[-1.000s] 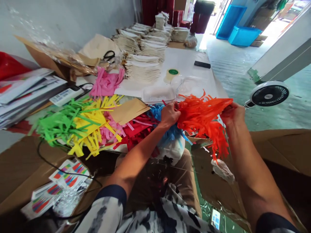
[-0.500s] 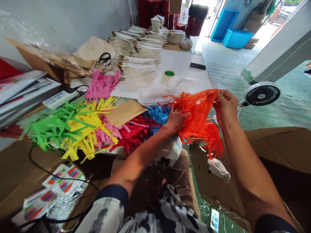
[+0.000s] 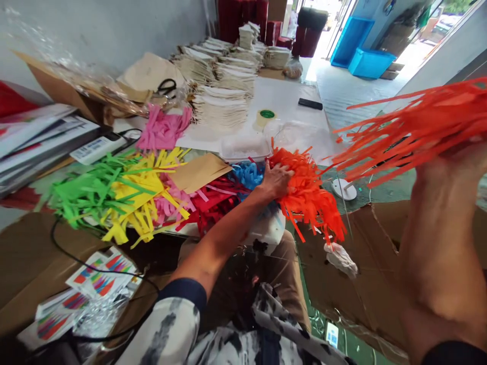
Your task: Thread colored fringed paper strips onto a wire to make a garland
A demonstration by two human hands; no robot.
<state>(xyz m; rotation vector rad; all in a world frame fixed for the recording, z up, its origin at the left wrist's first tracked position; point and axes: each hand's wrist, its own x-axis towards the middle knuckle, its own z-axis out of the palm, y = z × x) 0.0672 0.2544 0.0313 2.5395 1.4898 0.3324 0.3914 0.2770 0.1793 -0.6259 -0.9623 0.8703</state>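
Observation:
My left hand [image 3: 276,180] presses down on a pile of orange fringed paper [image 3: 310,195] at the table's near edge, fingers curled onto it. My right hand [image 3: 456,162] is lifted close to the camera on the right and is blurred; it holds a bunch of orange paper strips [image 3: 411,129] that fan out to the left. Blue fringed paper [image 3: 247,175], red strips [image 3: 216,203], yellow strips [image 3: 144,195], green strips [image 3: 87,195] and pink strips [image 3: 163,129] lie in a row to the left of my left hand.
Stacks of cream paper bags [image 3: 222,83] fill the far table, with scissors [image 3: 166,87], a tape roll [image 3: 265,118], a clear plastic box [image 3: 245,147] and a black phone [image 3: 310,104]. Cardboard boxes [image 3: 380,263] stand at both sides. Blue crates [image 3: 361,48] sit by the doorway.
My right hand has pulled a bunch of orange strips up and to the right, away from the pile. My left hand stayed pressed on the remaining orange pile.

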